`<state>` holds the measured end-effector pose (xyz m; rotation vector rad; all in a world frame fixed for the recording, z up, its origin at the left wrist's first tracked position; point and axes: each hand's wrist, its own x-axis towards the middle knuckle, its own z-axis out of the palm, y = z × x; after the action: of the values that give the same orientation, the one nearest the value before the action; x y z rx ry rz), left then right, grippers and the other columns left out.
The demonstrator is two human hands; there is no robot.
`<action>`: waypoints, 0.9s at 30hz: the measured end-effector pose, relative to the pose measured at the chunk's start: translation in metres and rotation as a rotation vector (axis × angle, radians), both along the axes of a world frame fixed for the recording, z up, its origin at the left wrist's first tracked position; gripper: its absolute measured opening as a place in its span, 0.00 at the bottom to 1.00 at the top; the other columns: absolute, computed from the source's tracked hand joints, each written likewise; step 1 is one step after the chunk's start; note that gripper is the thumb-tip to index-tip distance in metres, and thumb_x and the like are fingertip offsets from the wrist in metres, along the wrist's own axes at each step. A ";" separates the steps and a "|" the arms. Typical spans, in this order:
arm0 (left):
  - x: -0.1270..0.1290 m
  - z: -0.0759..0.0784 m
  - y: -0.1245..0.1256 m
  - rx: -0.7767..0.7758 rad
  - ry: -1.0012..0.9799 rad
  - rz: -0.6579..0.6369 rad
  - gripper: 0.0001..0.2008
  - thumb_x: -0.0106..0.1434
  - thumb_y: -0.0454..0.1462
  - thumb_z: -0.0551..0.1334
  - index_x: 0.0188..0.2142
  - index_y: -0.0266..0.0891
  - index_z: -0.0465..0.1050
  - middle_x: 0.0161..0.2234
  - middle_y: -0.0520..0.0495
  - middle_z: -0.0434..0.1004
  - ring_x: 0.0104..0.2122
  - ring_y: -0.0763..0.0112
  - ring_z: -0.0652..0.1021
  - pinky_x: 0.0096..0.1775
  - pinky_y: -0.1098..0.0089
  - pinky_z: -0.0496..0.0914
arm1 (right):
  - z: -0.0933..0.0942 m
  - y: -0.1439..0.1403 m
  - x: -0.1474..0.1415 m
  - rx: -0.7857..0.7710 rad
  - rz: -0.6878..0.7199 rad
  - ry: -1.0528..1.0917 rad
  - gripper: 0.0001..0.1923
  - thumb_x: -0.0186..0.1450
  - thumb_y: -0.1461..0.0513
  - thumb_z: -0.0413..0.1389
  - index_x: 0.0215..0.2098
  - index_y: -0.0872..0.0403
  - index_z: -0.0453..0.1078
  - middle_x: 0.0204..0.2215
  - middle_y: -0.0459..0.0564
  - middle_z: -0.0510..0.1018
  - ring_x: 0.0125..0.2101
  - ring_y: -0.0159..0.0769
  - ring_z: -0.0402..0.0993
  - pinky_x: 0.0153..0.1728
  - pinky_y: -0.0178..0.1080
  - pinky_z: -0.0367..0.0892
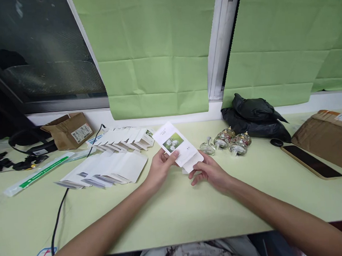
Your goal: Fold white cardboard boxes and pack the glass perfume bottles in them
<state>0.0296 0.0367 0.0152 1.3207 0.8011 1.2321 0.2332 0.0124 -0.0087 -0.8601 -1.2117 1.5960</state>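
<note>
A white carton box (176, 141) printed with a picture of white flowers is raised above the table, tilted, with flaps at its lower end. My left hand (161, 163) grips its left side, thumb on the printed face. At the lower flap, my right hand (207, 170) pinches the card between thumb and fingers. To the left lie a front row of flattened white cartons (103, 169) and a back row of white cartons (127, 137). Close by on the right stand several glass bottles (208, 147), some with ornate gold and red tops (243, 138).
Black plastic bags (255, 118), a phone (310, 161) and a large brown parcel (329, 136) occupy the right side. On the left are an open brown box (68, 131), a green-striped plastic packet (39, 174) and a black cable (58, 217). Green blinds (154, 51) hang behind.
</note>
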 end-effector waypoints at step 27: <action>-0.003 -0.015 0.008 -0.221 -0.024 -0.072 0.27 0.65 0.56 0.67 0.51 0.38 0.76 0.46 0.39 0.84 0.40 0.58 0.82 0.39 0.63 0.74 | -0.006 0.000 -0.002 0.182 -0.165 -0.101 0.17 0.69 0.53 0.57 0.55 0.46 0.66 0.30 0.45 0.78 0.23 0.37 0.75 0.19 0.38 0.75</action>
<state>0.0269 0.0451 0.0003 1.1431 0.8395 1.0681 0.2312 0.0125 -0.0148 -0.9074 -1.2997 1.3024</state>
